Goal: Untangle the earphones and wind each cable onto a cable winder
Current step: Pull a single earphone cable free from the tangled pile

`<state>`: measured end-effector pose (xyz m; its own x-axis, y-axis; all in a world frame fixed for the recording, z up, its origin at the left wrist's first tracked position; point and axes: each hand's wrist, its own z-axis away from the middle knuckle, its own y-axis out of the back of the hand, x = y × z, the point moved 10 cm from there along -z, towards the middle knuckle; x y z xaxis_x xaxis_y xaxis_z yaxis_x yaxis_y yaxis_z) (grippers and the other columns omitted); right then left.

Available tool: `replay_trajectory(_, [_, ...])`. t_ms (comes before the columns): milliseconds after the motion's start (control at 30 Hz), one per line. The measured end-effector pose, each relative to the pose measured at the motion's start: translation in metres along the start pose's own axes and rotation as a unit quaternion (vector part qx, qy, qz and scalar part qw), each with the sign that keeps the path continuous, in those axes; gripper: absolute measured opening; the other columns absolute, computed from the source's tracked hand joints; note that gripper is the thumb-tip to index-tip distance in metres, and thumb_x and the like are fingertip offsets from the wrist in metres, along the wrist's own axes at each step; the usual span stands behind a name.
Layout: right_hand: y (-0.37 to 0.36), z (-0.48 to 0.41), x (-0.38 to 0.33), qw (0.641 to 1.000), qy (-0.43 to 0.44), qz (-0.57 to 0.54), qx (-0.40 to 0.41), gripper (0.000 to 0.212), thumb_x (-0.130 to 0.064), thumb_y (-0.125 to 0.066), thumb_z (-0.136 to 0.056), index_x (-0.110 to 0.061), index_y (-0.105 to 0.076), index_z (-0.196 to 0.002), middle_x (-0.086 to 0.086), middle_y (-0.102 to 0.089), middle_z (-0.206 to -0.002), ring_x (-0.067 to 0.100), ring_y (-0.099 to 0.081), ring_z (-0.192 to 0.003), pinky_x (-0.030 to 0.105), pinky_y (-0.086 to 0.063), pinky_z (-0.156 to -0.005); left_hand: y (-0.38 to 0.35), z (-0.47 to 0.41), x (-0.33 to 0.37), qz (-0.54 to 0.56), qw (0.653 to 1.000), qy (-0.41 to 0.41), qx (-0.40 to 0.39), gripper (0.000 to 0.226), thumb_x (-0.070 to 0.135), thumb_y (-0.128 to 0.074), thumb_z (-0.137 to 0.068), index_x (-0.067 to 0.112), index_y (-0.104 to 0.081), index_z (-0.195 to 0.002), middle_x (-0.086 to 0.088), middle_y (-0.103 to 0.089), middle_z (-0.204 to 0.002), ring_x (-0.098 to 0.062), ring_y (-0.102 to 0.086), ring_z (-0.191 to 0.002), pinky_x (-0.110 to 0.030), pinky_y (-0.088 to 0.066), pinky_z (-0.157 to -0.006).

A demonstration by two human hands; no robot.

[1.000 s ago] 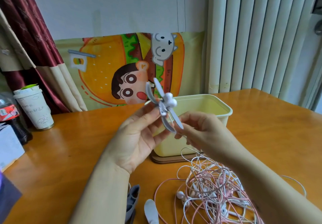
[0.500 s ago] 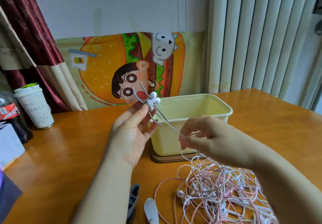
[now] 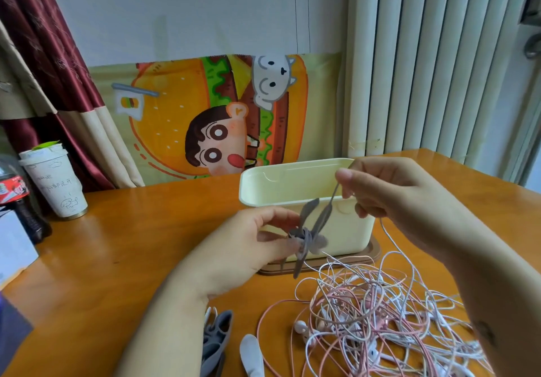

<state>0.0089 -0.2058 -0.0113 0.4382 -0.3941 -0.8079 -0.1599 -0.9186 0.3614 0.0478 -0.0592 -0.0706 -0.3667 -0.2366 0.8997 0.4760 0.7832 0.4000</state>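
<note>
— What colours are the cables [image 3: 366, 312]?
— Pink and white, mixed. The winder [image 3: 307, 237] is grey.
— And around them?
— Pale yellow box [image 3: 292, 184], glossy orange-brown surface [image 3: 131, 247], maroon-and-beige curtain [image 3: 49, 63], bright cartoon burger poster [image 3: 181, 107].

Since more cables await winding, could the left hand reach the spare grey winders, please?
Probably not yet: the left hand grips a winder; the spare grey winders lie uncovered nearby.
</note>
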Motion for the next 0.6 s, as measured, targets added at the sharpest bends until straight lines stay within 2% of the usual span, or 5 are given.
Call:
replay_trajectory(167, [0.003, -0.004, 0.022, 0.996, -0.053, -0.068, 0.027, 0.041, -0.038, -0.061, -0.087, -0.016, -0.056, -0.053, -0.008, -0.034, -0.046, 0.008, -0.033, -0.045, 0.033, -0.036, -0.061, -0.015, 0.007, 0.0, 0.062, 0.993, -0.007, -0.102, 0.031, 0.016, -0.074, -0.08, 0.015, -0.065, -0.11, 0.002, -0.073, -0.105, -0.012, -0.07, -0.093, -0.023, -0.053, -0.078])
replay_trajectory(233, [-0.003, -0.007, 0.036, 0.992, -0.08, -0.094, 0.027, 0.046, -0.03, -0.056, -0.092, -0.018, -0.054, -0.048, -0.004, -0.033, -0.047, 0.01, -0.031, -0.044, 0.033, -0.035, -0.059, -0.022, 0.01, 0.01, 0.141, 0.978, -0.042, -0.145, 0.028, 0.016, -0.076, -0.082, 0.011, -0.067, -0.108, -0.003, -0.073, -0.104, -0.016, -0.069, -0.091, -0.026, -0.054, -0.078])
replay_trajectory(300, [-0.019, -0.007, 0.049, 0.991, -0.106, -0.084, -0.011, 0.048, -0.036, -0.058, -0.091, -0.019, -0.055, -0.046, -0.004, -0.035, -0.046, 0.01, -0.032, -0.043, 0.032, -0.034, -0.057, -0.023, 0.012, 0.026, 0.261, 0.947, -0.086, -0.167, 0.032, 0.02, -0.076, -0.081, 0.017, -0.07, -0.112, -0.001, -0.072, -0.107, -0.016, -0.07, -0.093, -0.03, -0.056, -0.079])
replay_trajectory(433, [-0.053, -0.001, 0.054, 0.985, -0.125, -0.061, -0.105, 0.049, -0.06, -0.055, -0.077, -0.015, -0.057, -0.058, -0.003, -0.036, -0.049, 0.008, -0.034, -0.044, 0.028, -0.036, -0.057, 0.0, 0.003, 0.037, 0.411, 0.899, -0.118, -0.09, 0.035, 0.019, -0.075, -0.077, 0.018, -0.073, -0.112, 0.0, -0.072, -0.114, -0.013, -0.068, -0.106, -0.031, -0.058, -0.081])
replay_trajectory(600, [-0.06, 0.0, 0.049, 0.987, -0.117, -0.038, -0.102, 0.052, -0.044, -0.036, -0.097, -0.009, -0.064, -0.071, -0.001, -0.032, -0.051, 0.01, -0.033, -0.046, 0.026, -0.038, -0.055, 0.021, -0.007, 0.012, 0.484, 0.871, -0.07, 0.046, 0.038, 0.021, -0.079, -0.062, 0.021, -0.078, -0.1, -0.001, -0.071, -0.117, -0.016, -0.062, -0.113, -0.035, -0.059, -0.083])
